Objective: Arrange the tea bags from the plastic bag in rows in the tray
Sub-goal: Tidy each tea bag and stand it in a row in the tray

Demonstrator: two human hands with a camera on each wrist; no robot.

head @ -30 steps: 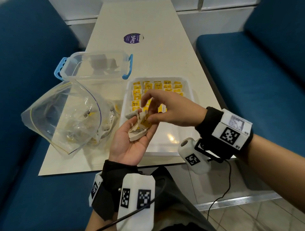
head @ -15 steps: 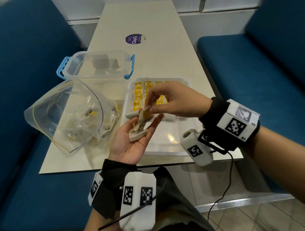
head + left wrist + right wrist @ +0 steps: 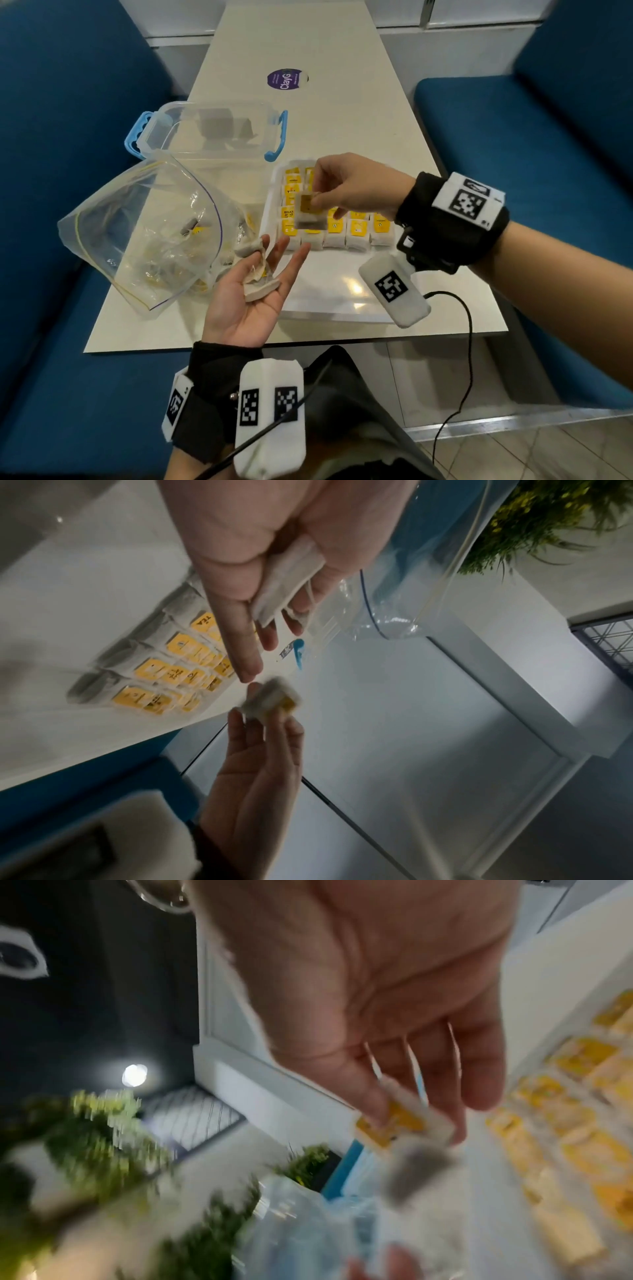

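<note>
One tea bag (image 3: 310, 212) is pinched by the right hand (image 3: 356, 188) above the tray (image 3: 342, 305); more tea bags (image 3: 258, 277) are cradled on the flat left hand (image 3: 245, 301).

A café-style booth: blue padded benches (image 3: 534, 164) flank a narrow cream table (image 3: 308, 51) bearing a round sticker (image 3: 287, 79).

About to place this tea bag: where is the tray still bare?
The tray is bare along its near side, between the nearest row of tea bags and the near rim. The far half is packed with rows. The right hand holds one tea bag.
</note>
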